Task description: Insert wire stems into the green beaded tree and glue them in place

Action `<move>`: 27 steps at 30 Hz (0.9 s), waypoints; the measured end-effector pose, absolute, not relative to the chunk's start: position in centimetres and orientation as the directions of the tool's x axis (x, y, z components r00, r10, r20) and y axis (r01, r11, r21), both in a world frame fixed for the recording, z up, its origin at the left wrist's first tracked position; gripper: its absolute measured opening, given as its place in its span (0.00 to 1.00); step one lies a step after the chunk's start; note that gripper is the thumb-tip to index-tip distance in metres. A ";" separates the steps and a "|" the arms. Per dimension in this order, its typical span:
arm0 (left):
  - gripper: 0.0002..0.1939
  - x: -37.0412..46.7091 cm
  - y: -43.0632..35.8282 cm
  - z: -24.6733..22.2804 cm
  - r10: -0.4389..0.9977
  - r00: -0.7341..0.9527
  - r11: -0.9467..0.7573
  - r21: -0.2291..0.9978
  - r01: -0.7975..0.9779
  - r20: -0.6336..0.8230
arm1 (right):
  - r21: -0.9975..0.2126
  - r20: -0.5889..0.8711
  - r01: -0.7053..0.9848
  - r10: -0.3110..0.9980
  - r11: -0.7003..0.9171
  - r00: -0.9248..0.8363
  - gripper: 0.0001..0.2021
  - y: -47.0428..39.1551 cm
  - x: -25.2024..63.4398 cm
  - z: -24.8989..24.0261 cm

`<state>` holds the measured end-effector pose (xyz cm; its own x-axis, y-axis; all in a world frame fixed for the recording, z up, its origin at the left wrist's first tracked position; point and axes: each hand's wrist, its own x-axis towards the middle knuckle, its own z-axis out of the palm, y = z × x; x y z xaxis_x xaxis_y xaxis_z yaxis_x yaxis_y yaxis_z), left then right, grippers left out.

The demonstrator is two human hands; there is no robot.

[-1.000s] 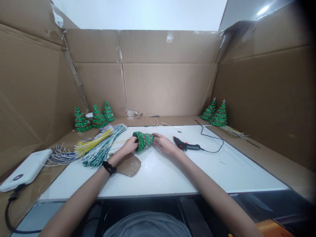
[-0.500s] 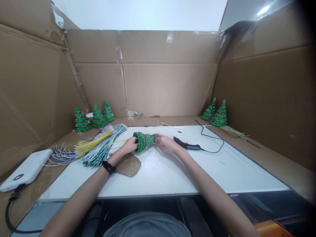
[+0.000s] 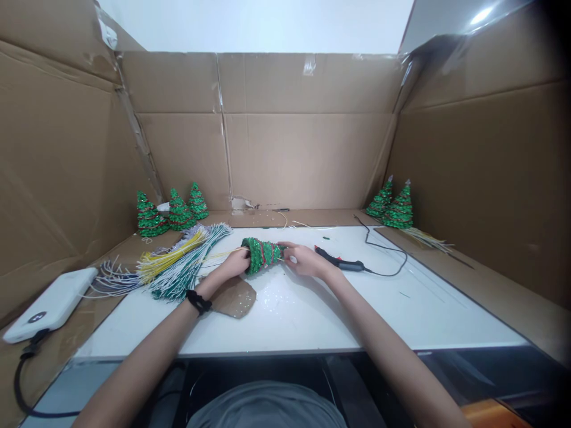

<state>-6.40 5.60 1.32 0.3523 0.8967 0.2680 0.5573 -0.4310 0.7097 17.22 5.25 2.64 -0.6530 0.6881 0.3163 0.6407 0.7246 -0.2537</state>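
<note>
A small green tinsel tree (image 3: 263, 255) with red strands lies on its side between my hands, above the white board (image 3: 307, 321). My left hand (image 3: 237, 262) grips its wide base end, with fingers partly hidden at the rim. My right hand (image 3: 300, 259) is closed around the narrow tip end. A thin yellow strand (image 3: 223, 254) runs leftward from the tree's base end. Under my left wrist lies a brown cardboard piece (image 3: 236, 298) dusted with glitter.
Bundles of yellow (image 3: 172, 258) and green-white wires (image 3: 187, 270) lie left, near a white power bank (image 3: 53, 303). A black glue gun (image 3: 345, 263) with its cable lies right. Finished-looking trees stand at back left (image 3: 181, 211) and back right (image 3: 399, 208). Cardboard walls (image 3: 307, 154) surround the board.
The view has shifted slightly. My right hand's fingers have turned a little at the tree's tip, and a small pale spot now shows on that hand. The tree stays held between both hands.
</note>
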 end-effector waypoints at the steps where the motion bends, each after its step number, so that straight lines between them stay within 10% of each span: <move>1: 0.06 -6.5 5.6 1.3 0.899 0.359 -0.423 0.712 0.561 0.252 | -0.235 0.324 0.650 0.689 0.723 -0.649 0.10 5.2 17.0 2.6; 27: 0.12 -8.0 5.6 2.3 0.837 0.547 -0.390 0.706 0.592 0.004 | -0.216 0.307 0.727 0.752 0.652 -0.584 0.09 4.8 16.3 2.8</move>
<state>-7.95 5.58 2.28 0.5466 0.8374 0.0040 0.5915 -0.3895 0.7059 16.35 4.78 2.77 -0.5836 0.7518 0.3071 0.7266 0.6523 -0.2160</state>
